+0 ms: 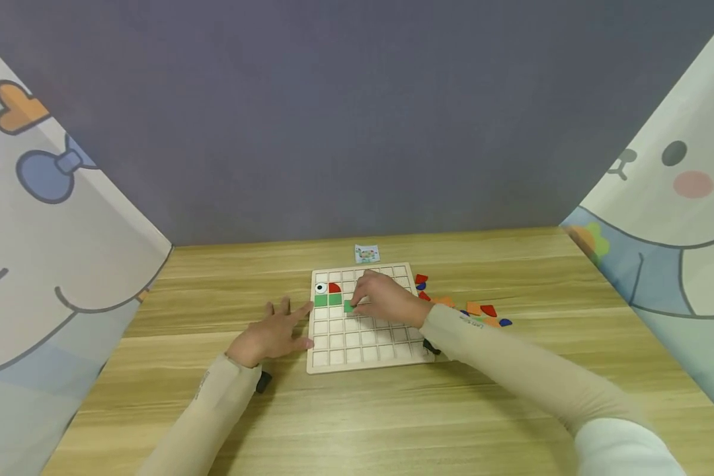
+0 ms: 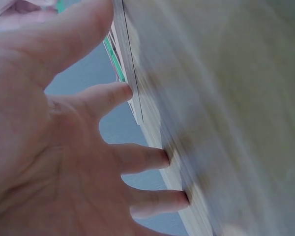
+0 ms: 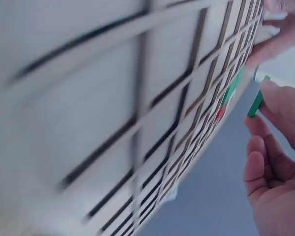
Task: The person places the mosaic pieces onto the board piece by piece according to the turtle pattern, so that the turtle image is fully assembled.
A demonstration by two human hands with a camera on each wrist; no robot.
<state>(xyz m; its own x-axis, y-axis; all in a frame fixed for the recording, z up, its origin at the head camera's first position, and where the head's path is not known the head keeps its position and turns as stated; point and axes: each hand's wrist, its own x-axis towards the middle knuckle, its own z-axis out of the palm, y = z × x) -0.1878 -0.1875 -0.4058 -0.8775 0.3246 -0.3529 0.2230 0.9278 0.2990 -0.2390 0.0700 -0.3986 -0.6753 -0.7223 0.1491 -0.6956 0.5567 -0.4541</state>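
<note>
A pale wooden grid board [image 1: 337, 357] lies on the table. Its upper left cells hold a white eye tile [image 1: 321, 288], a red quarter-round tile [image 1: 334, 288] and two green square tiles [image 1: 328, 300] side by side. Over the board, my right hand [image 1: 387, 297] pinches another green square tile [image 3: 258, 98] between thumb and fingers; in the right wrist view the tile is tilted, with a gap between it and the board. My left hand [image 1: 276, 334] has its fingers spread, fingertips on the table and at the board's left edge.
A small picture card [image 1: 367, 254] lies behind the board. To the right, partly behind my right forearm, are scattered loose tiles: red ones [image 1: 488, 310], orange ones [image 1: 473, 308] and blue ones [image 1: 506, 322]. A grey wall [image 1: 363, 132] rises at the table's back edge.
</note>
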